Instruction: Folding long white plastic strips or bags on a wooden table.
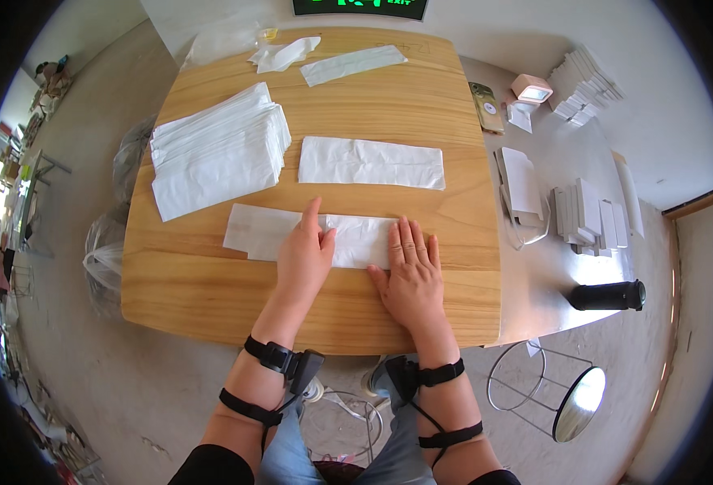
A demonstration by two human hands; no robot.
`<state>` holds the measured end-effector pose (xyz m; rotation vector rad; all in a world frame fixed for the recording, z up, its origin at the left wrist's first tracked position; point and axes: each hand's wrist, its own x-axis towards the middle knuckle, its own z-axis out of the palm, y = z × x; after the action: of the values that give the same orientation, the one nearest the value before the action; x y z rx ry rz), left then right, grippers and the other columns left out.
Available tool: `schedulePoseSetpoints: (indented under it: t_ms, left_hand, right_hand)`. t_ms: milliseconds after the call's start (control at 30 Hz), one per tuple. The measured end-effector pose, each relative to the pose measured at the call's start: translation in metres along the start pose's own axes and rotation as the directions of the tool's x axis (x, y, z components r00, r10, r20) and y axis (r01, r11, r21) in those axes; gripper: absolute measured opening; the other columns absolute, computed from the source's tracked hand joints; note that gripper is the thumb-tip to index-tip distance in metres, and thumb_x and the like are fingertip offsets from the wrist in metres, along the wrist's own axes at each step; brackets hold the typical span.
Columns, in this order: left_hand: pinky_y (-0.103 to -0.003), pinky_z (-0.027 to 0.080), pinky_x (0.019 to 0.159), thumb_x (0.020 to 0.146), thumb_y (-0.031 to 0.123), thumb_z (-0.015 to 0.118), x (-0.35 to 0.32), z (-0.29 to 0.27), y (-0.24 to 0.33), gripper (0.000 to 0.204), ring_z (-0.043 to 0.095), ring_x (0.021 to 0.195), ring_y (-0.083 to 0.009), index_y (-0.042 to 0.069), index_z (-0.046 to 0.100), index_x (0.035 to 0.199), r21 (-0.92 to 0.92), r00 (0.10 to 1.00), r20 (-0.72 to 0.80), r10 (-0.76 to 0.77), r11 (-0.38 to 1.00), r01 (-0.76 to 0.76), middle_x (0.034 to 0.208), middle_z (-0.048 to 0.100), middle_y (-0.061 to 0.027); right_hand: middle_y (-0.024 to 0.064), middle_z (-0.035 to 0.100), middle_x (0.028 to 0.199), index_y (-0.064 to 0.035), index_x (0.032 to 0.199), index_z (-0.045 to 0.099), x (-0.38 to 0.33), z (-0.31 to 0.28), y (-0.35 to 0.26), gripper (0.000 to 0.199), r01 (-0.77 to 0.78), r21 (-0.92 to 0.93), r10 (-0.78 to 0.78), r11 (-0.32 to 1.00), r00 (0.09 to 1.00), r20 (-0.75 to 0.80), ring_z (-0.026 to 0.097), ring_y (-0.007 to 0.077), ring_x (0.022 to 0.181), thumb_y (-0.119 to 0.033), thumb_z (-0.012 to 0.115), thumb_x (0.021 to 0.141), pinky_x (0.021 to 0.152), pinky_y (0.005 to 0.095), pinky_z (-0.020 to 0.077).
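Note:
A long, flat white sleeve (pixel 360 234), thin like a paper or plastic bag, lies across the wooden table in front of me. Its left part looks more see-through than the right. My left hand (pixel 305 250) rests on edge on its middle, index finger stretched out and thumb apart; the other fingers are hidden. Flat on the sleeve's right end lies my right hand (pixel 413 279), fingers extended. Just beyond is a second white sleeve (pixel 372 163), smooth and flat. A thick, fanned stack of white sleeves (pixel 215 149) sits at the far left.
At the table's (pixel 186 303) back are a narrow strip (pixel 353 65), a crumpled white piece (pixel 285 54) and a clear bag (pixel 223 44). A side table to the right holds a phone (pixel 486 107), small white boxes (pixel 589 212) and a black cylinder (pixel 609 296). A stool (pixel 579 404) stands below.

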<state>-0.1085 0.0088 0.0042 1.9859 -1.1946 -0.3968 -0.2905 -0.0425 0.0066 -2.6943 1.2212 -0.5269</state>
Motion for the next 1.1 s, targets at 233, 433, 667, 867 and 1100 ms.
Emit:
schedulePoseSetpoints:
  t_ms: [233, 433, 667, 867, 1100]
  left_hand:
    - [-0.043, 0.053, 0.062, 0.09, 0.011, 0.063, -0.001, 0.004, -0.008, 0.052, 0.067, 0.077, -0.0343, 0.002, 0.042, 0.137, 0.17, 0.991, -0.029, 0.132, 0.977, -0.125, 0.094, 0.067, -0.0171]
    - [-0.041, 0.052, 0.065, 0.09, 0.013, 0.064, -0.001, 0.0, -0.007, 0.042, 0.065, 0.077, -0.0319, 0.005, 0.053, 0.129, 0.044, 0.996, -0.026, 0.081, 0.996, -0.08, 0.092, 0.067, -0.015]
    - [-0.039, 0.05, 0.072, 0.084, 0.02, 0.073, 0.021, -0.08, -0.064, 0.028, 0.06, 0.079, -0.0285, 0.005, 0.061, 0.104, 0.249, 0.927, -0.372, -0.034, 0.959, 0.135, 0.092, 0.064, -0.0118]
    - [-0.043, 0.046, 0.077, 0.081, 0.019, 0.075, 0.01, -0.101, -0.094, 0.026, 0.057, 0.085, -0.0323, 0.001, 0.058, 0.089, 0.412, 0.936, -0.347, -0.059, 0.887, 0.209, 0.085, 0.059, -0.0125]
    - [-0.04, 0.047, 0.071, 0.081, 0.016, 0.075, 0.013, -0.106, -0.096, 0.025, 0.058, 0.078, -0.0314, -0.001, 0.057, 0.075, 0.259, 0.958, -0.267, -0.106, 0.949, 0.177, 0.081, 0.06, -0.0133]
  right_hand:
    - [0.0182, 0.041, 0.15, 0.0036, 0.14, 0.045, 0.001, 0.0, 0.0, 0.069, 0.0, -0.02, 0.0, 1.0, 1.0, 0.028, 0.036, 0.0312, 0.141, -0.041, 0.06, 0.09, 0.117, 0.0496, 0.0235]
    - [0.0191, 0.039, 0.151, 0.0032, 0.142, 0.043, 0.0, -0.001, -0.001, 0.07, -0.001, -0.031, 0.002, 1.0, 0.999, 0.048, 0.035, 0.0316, 0.142, -0.042, 0.059, 0.091, 0.117, 0.0495, 0.0221]
    - [0.0257, 0.041, 0.146, 0.0024, 0.14, 0.043, 0.006, -0.009, 0.0, 0.06, -0.111, 0.305, 0.149, 0.946, 0.983, -0.104, 0.041, 0.04, 0.135, -0.023, 0.065, 0.09, 0.111, 0.048, 0.0325]
    - [0.0264, 0.054, 0.131, 0.0038, 0.129, 0.05, 0.009, -0.012, 0.016, 0.041, -0.157, 0.447, 0.288, 0.88, 0.927, -0.241, 0.053, 0.0412, 0.119, -0.01, 0.061, 0.093, 0.098, 0.043, 0.0454]
    - [0.0201, 0.062, 0.117, 0.0024, 0.118, 0.057, 0.016, -0.008, 0.004, 0.027, -0.135, 0.498, 0.32, 0.857, 0.896, -0.307, 0.059, 0.0368, 0.109, -0.007, 0.059, 0.093, 0.093, 0.0405, 0.0478]
